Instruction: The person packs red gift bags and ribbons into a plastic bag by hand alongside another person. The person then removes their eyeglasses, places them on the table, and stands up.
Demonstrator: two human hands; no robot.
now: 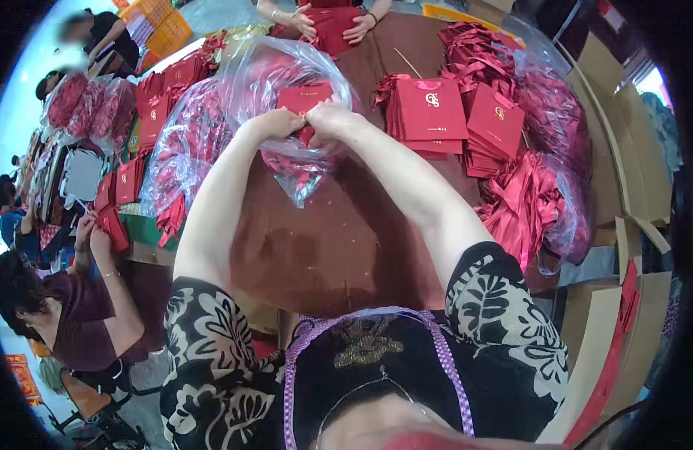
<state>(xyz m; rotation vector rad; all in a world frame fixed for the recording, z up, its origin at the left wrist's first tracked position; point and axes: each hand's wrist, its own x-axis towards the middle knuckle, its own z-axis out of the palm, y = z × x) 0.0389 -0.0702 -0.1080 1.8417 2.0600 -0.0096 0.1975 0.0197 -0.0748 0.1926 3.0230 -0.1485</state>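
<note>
Both of my hands are together at the upper middle of the view, over an open clear plastic bag (297, 180) with red items inside. My left hand (281, 122) has its fingers closed on the near edge of a red paper bag (303, 96). Right beside it, my right hand (327, 121) is closed on the same red bag. The plastic bag spreads around both hands. To the right lie stacks of red paper bags (430, 111) with light print and ribbon handles.
Plastic bags of red ribbons (522, 202) lie on the brown table (324, 255) at right. Cardboard boxes (624, 150) stand beyond. Across the table, a person's hands (357, 28) touch a red bag. Another person (91, 307) handles red bags at left. A yellow crate (163, 30) is behind.
</note>
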